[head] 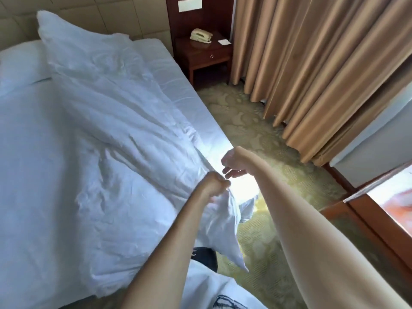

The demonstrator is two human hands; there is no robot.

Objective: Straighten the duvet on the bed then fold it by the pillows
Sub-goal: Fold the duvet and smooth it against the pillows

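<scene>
— While the left hand [215, 182] is bunched in a fist on the corner of the duvet [93, 139], low and just right of centre in the frame, what is the right hand [231, 163] up to?

— Nothing yet, I'd say. It hangs just above the left one with its fingers loosely curled and nothing between them, over the bright edge of the bed [200, 108].

— And the duvet itself?

— Rumpled. It runs in a long twisted ridge from that gripped corner up to the upper left, where it heaps against the headboard [93, 14]. One pillow [20, 61] shows at the far left edge, partly tucked beside the heap.

— So how should the straightening go?

— In my view, the free hand should take the same edge a little further along, so the pull comes from two spread points and not one. Then draw the cloth toward the lower right, low and even, until the ridge flattens. A yank from the single corner would likely just drag the twist along.

— Anything to mind?

— The bedside table [207, 56] with the phone [200, 35] stands well apart, top centre, so it is no worry.
</scene>
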